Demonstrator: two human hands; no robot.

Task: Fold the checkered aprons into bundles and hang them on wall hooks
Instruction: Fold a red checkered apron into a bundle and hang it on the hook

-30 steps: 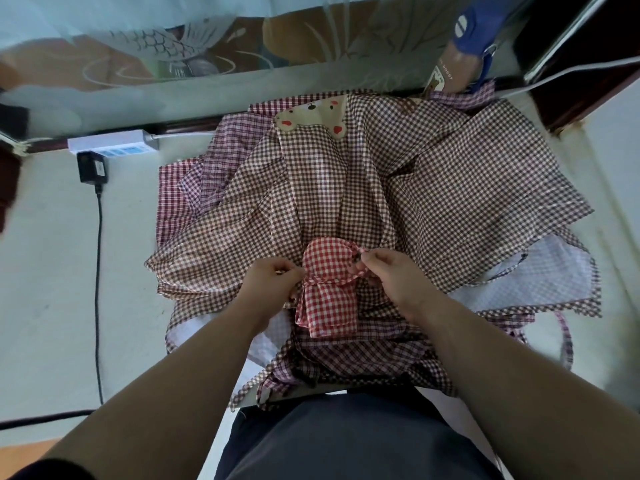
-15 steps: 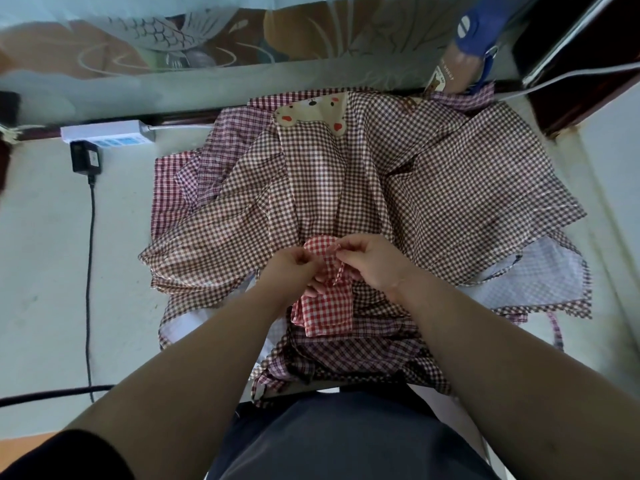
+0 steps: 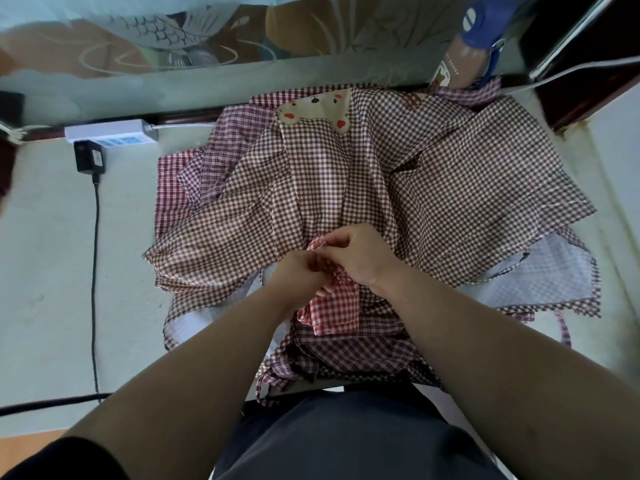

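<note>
Lying on the heap of brown checkered aprons (image 3: 450, 188), close in front of the person, the red checkered bundle (image 3: 334, 308) runs lengthwise away from the body. Its loose flat end points toward the waist and its far end sits under the hands. The right hand (image 3: 362, 259) drapes over that end from the right and the left hand (image 3: 299, 273) meets it from the left. Their fingers (image 3: 332, 245) are curled, pinching red cloth, probably cinching it. Either hand is equally near for lifting. Farther left on the pale desk (image 3: 45, 271) lie a power strip (image 3: 110, 133) and a black adapter (image 3: 89, 157).
</note>
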